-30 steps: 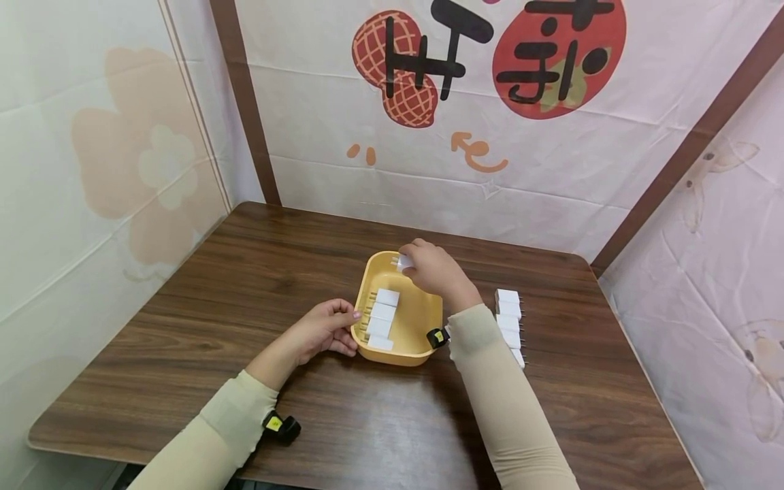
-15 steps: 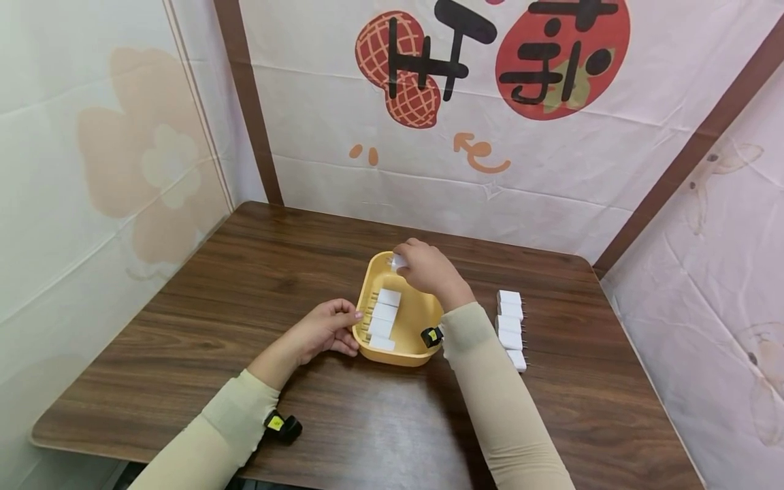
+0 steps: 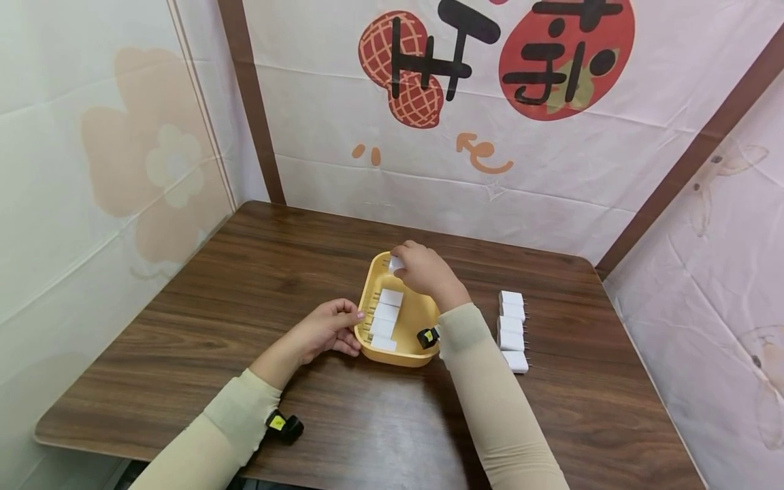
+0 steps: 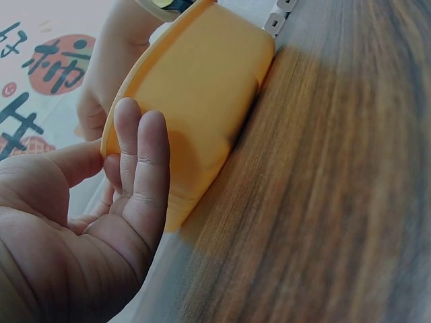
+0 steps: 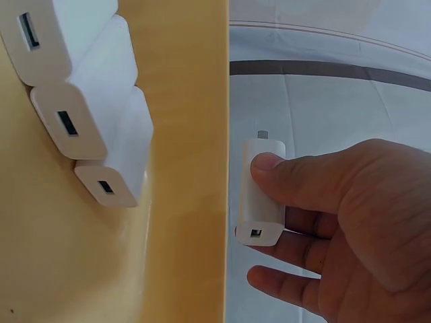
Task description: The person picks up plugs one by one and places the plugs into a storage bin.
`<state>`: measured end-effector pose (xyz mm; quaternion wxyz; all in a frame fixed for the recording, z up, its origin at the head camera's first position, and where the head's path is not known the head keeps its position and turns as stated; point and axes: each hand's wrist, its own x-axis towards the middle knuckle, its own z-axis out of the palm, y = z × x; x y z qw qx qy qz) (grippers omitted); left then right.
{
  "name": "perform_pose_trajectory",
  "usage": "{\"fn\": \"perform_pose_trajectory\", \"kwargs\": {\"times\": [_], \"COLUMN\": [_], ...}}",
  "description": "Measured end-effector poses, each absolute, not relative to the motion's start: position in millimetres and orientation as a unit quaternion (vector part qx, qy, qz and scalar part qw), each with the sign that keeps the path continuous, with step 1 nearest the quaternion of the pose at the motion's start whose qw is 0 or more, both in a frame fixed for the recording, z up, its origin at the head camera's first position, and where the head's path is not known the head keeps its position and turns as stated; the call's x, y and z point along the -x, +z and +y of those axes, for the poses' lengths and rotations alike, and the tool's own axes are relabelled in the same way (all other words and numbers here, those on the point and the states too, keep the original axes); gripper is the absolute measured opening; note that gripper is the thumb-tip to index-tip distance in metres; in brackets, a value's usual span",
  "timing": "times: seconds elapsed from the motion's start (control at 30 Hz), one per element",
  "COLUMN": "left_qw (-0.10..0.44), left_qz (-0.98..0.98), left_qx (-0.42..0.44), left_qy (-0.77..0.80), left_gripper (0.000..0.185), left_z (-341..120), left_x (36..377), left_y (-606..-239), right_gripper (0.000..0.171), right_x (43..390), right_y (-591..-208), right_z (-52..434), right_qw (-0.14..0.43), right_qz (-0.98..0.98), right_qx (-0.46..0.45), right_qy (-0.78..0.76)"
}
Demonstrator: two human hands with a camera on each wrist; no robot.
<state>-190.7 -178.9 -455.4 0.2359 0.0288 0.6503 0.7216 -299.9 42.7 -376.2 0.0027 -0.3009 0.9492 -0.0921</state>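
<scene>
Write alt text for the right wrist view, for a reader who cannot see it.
A right hand pinches a small white USB charger plug between thumb and fingers, just outside the rim of a yellow tray. Inside the tray, three more white chargers lie side by side, USB ports facing the camera.

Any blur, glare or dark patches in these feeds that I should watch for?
Head view: evenly lit and sharp, with a soft sheen on the table. Left wrist view: dim, and the left hand looms soft and close against the yellow tray. Right wrist view: bright, with the white charger crisp.
</scene>
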Motion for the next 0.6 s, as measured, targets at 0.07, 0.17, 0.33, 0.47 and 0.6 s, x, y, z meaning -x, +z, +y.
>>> {"fn": "perform_pose_trajectory", "kwargs": {"times": [0.07, 0.17, 0.33, 0.47, 0.6], "left_qw": [0.236, 0.237, 0.237, 0.238, 0.238], "left_qz": [0.650, 0.649, 0.647, 0.647, 0.647], "left_qx": [-0.029, -0.031, -0.031, -0.029, -0.028], "left_qy": [0.722, 0.723, 0.724, 0.724, 0.724], "left_gripper": [0.021, 0.021, 0.023, 0.022, 0.022], "left_z": [-179.0, -179.3, -179.9, -180.3, -180.5], "left_x": [190.5, 190.6, 191.4, 192.2, 192.2], "left_y": [-455.2, -455.3, -457.1, -458.9, -459.3], "right_gripper": [0.041, 0.040, 0.041, 0.042, 0.042], "right_x": [300.1, 300.2, 301.7, 303.7, 305.1], "right_y": [-378.1, -380.6, -385.4, -388.4, -390.4], "right_z": [41.8, 40.8, 39.0, 37.4, 36.0], "right_qw": [0.004, 0.007, 0.010, 0.010, 0.010], "right_qz": [0.949, 0.949, 0.950, 0.952, 0.953], "right_qx": [0.301, 0.302, 0.299, 0.298, 0.295], "right_qy": [-0.093, -0.091, -0.083, -0.075, -0.065]}}
